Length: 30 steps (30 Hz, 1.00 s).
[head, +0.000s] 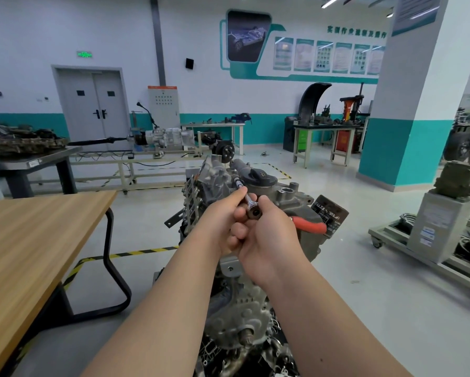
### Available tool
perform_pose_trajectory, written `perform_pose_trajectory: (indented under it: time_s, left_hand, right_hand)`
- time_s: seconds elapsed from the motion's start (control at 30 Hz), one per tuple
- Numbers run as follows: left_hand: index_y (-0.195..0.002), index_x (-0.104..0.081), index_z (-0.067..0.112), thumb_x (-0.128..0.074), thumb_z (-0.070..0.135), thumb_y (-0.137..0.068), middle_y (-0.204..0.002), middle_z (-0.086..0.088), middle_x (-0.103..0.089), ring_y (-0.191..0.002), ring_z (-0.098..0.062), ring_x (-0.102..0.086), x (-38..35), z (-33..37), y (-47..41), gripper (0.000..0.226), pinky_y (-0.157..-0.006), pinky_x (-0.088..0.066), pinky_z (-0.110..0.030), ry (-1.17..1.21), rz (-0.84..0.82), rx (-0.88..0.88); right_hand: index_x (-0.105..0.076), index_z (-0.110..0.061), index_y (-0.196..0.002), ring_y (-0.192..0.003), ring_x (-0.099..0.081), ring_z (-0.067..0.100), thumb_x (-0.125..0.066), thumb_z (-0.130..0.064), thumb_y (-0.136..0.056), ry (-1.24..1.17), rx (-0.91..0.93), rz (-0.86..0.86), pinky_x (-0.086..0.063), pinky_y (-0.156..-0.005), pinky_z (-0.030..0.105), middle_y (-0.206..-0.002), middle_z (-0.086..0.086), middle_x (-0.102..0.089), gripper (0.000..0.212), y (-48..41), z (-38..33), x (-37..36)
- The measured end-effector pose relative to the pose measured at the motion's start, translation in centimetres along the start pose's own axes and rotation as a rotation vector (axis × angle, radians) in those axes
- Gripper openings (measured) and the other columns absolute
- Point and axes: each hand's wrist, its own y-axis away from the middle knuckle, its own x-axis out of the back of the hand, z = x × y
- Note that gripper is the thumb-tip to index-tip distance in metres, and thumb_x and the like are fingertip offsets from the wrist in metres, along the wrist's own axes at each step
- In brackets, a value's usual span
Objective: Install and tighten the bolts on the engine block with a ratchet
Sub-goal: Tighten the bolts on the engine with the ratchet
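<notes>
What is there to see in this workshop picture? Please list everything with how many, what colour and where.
engine block: one, grey, centre foreground
ratchet: one, silver, held above the engine block
filler cap: one, black, atop the engine block
hose: one, red, engine block's right side
table: one, light wood, left foreground
double door: one, grey, back wall, left
pillar: one, white and teal, right
left hand: one, grips the ratchet's shaft
right hand: one, grips the ratchet's near end
</notes>
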Motion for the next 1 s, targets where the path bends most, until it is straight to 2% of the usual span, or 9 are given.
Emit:
perform_pose_trajectory:
  time_s: [0.1,0.23,0.37,0.47,0.53,0.67,0.8,0.9,1.0]
  left_hand:
    - [-0.035,-0.049,0.017,-0.047,0.050,-0.095,-0.033,0.006,-0.030,-0.027,-0.010,-0.026,-0.7,0.1,-0.2,0.069,-0.037,-0.021,-0.012,0.017,0.023,0.018]
    - [-0.071,-0.068,0.018,-0.053,0.038,-0.096,-0.062,0.002,-0.042,-0.055,-0.010,-0.035,-1.6,0.2,-0.5,0.036,-0.052,-0.026,-0.023,0.109,0.079,-0.042]
    - [-0.109,-0.065,0.012,-0.052,0.034,-0.098,-0.101,-0.007,-0.055,-0.094,-0.024,-0.042,-1.9,0.4,0.1,0.027,-0.081,-0.034,-0.034,0.179,0.101,-0.031]
    - [-0.090,-0.057,0.015,-0.044,0.021,-0.100,-0.071,-0.004,-0.057,-0.067,-0.020,-0.053,-2.3,0.7,0.1,0.017,-0.055,-0.042,-0.026,0.147,0.126,-0.042]
    - [-0.079,-0.052,0.017,-0.041,0.025,-0.101,-0.047,0.004,-0.056,-0.039,-0.010,-0.054,-2.1,0.5,0.1,0.025,-0.037,-0.040,-0.016,0.079,0.143,-0.054]
    - [-0.094,-0.060,0.015,-0.048,0.033,-0.099,-0.076,-0.002,-0.055,-0.069,-0.017,-0.053,-1.8,0.3,0.4,0.022,-0.065,-0.042,-0.029,0.126,0.069,-0.043]
    - [-0.099,-0.055,0.014,-0.045,0.039,-0.099,-0.076,-0.005,-0.039,-0.068,-0.017,-0.036,-1.6,0.1,0.8,0.027,-0.059,-0.027,-0.027,0.122,0.074,-0.036]
    - [-0.053,-0.050,0.014,-0.042,0.041,-0.099,-0.044,0.000,-0.036,-0.032,-0.011,-0.033,-1.0,-0.1,0.6,0.054,-0.034,-0.021,-0.015,0.009,0.039,-0.008]
    - [-0.032,-0.049,0.014,-0.044,0.040,-0.099,-0.031,0.006,-0.033,-0.021,-0.006,-0.028,-0.6,-0.2,0.4,0.072,-0.028,-0.015,-0.014,0.003,0.004,-0.032]
  right_hand:
    - [-0.058,-0.013,-0.069,-0.040,-0.044,0.018,-0.045,-0.036,-0.099,0.387,0.133,0.102,-0.042,-0.052,0.030,-0.050,0.001,-0.052,0.039,-0.4,-0.5,0.7]
    - [-0.049,-0.006,-0.110,-0.078,-0.055,0.025,-0.042,-0.033,-0.099,1.176,0.469,0.133,-0.043,-0.069,0.031,-0.090,0.009,-0.059,0.030,-0.5,-2.3,1.5]
    - [-0.030,-0.017,-0.102,-0.056,-0.047,0.021,-0.040,-0.023,-0.097,2.003,0.774,0.160,-0.031,-0.049,0.030,-0.069,0.000,-0.044,0.013,0.0,-3.5,0.7]
    - [-0.034,-0.015,-0.112,-0.050,-0.035,0.018,-0.039,-0.017,-0.094,2.192,0.851,0.119,-0.020,-0.045,0.030,-0.065,0.001,-0.036,0.019,0.4,-3.6,0.3]
    - [-0.034,-0.014,-0.109,-0.052,-0.039,0.019,-0.039,-0.020,-0.096,2.099,0.826,0.089,-0.023,-0.046,0.030,-0.066,0.001,-0.041,0.016,0.1,-3.4,0.6]
    - [-0.033,-0.019,-0.105,-0.077,-0.060,0.030,-0.034,-0.035,-0.101,1.609,0.667,0.063,-0.049,-0.066,0.043,-0.084,0.006,-0.060,0.017,-0.1,-2.2,1.3]
    - [-0.044,-0.012,-0.116,-0.092,-0.063,0.029,-0.038,-0.036,-0.101,0.973,0.443,0.140,-0.051,-0.086,0.046,-0.103,0.011,-0.066,0.029,-0.3,-0.9,0.8]
    - [-0.058,-0.010,-0.081,-0.043,-0.049,0.018,-0.043,-0.026,-0.101,0.342,0.166,0.116,-0.049,-0.052,0.033,-0.055,0.003,-0.055,0.029,-0.2,-0.3,0.4]
    - [-0.053,-0.012,-0.067,-0.031,-0.034,0.013,-0.042,-0.023,-0.101,0.060,0.085,0.059,-0.036,-0.038,0.020,-0.047,0.001,-0.043,0.037,0.0,-0.2,0.3]
